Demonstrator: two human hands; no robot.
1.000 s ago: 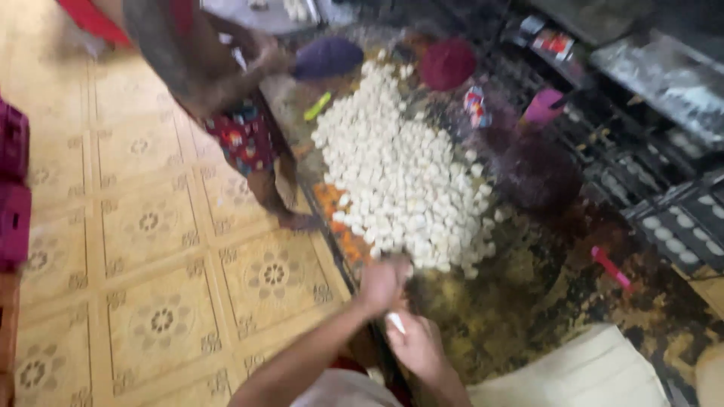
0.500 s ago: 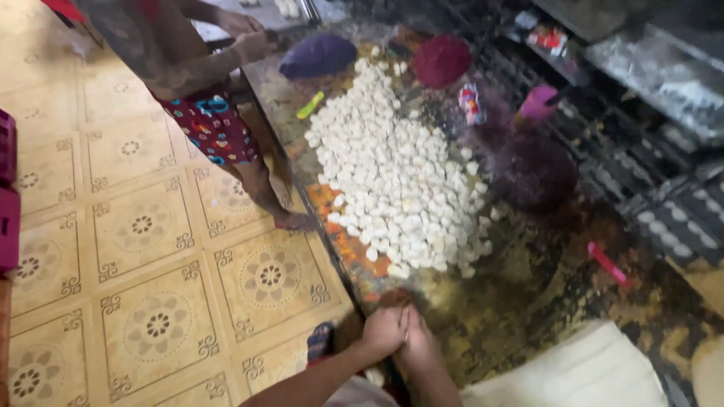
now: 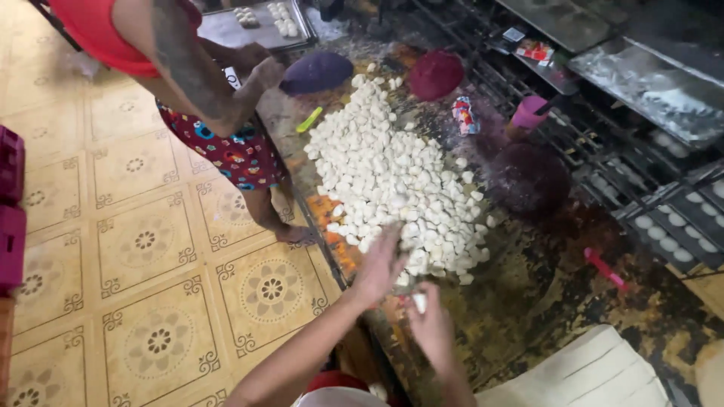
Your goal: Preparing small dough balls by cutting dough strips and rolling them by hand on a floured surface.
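Fingers of the left hand [image 3: 381, 264] spread loosely over the near edge of the dough-piece heap [image 3: 392, 177], touching pieces, nothing closed in the grip. Right hand [image 3: 431, 328] just beside it, nearer the body, pinching one small white dough piece [image 3: 419, 301] between fingertips.

Heap: many small white cut pieces, piled along the middle of a dark, mottled work table [image 3: 543, 301], reaching from the hands toward the far end.

Around heap: green scraper [image 3: 309, 119] at its left far side; purple dough mound [image 3: 317, 71] and red dough mound [image 3: 436, 74] beyond it; pink cup [image 3: 530, 113] and dark round lump [image 3: 529, 179] to the right. Folded pale cloth [image 3: 581, 373] near right corner.

Another person's hand [image 3: 265, 71] at the table's far left edge, by a metal tray [image 3: 226, 30] of dough pieces. Patterned tile floor [image 3: 143, 241] left.
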